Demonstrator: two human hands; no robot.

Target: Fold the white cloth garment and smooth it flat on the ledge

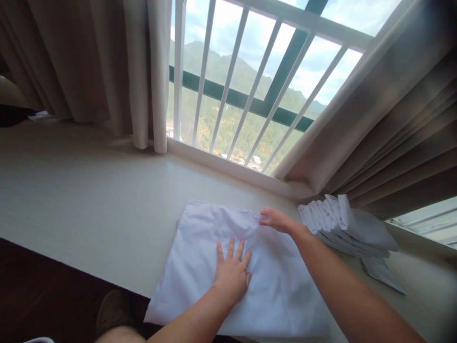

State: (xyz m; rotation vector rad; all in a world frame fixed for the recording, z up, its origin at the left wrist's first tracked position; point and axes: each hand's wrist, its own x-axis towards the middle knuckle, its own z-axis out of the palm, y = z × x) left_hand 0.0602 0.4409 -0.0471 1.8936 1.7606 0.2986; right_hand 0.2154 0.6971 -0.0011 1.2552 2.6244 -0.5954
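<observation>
Head view. Item: one large sheet of white, lightly creased cloth [278, 281], laid in folded layers on a pale, smooth-topped surface [107, 200], its near side reaching the near edge. The left hand [232, 276] is set palm down on the cloth, fingers fanned wide, nothing held; by appearance it is placed so that the layers are kept flat and steady. The right hand [274, 220] is brought to the cloth's far edge, fingers drawn close together, apparently so that this edge can be controlled; whether fabric is pinched cannot be told.

Also listed: one stack of folded white fabric pieces [342, 226], placed toward the surface's far right, beside a grey-brown draped curtain [385, 109], presumably to be kept apart from the working area; one flat grey piece [382, 275], partly covered by the stack. Brands, labels, writing: none legible.
</observation>
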